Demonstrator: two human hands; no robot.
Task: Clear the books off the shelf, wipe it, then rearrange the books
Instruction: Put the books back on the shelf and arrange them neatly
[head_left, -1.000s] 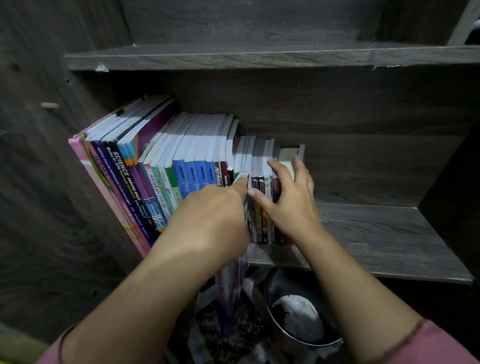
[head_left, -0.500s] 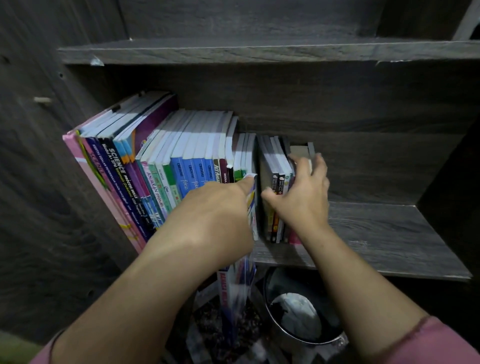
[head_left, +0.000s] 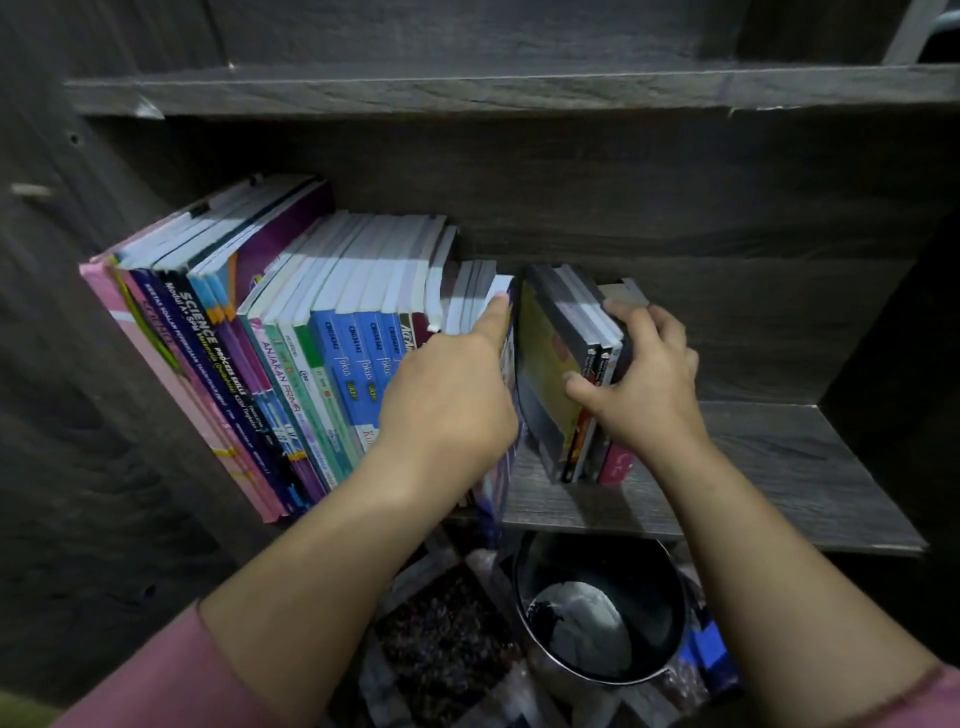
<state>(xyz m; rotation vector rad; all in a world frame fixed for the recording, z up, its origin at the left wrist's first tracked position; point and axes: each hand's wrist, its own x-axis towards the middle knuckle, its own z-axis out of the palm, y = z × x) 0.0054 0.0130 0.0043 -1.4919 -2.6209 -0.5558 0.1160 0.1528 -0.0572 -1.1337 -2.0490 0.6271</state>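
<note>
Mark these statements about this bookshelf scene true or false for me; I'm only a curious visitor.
1. The right hand grips a small bunch of books. True.
2. The shelf is cleared of books. False: a long row stands on it.
3. A pink book stands at the row's far left. True.
4. The left hand holds a cloth. False: it holds a thin book; no cloth shows.

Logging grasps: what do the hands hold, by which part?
Right hand grips the end bunch of books: thumb on spines, fingers over tops. Left hand holds a purple book by its spine edge, index finger on top.
</note>
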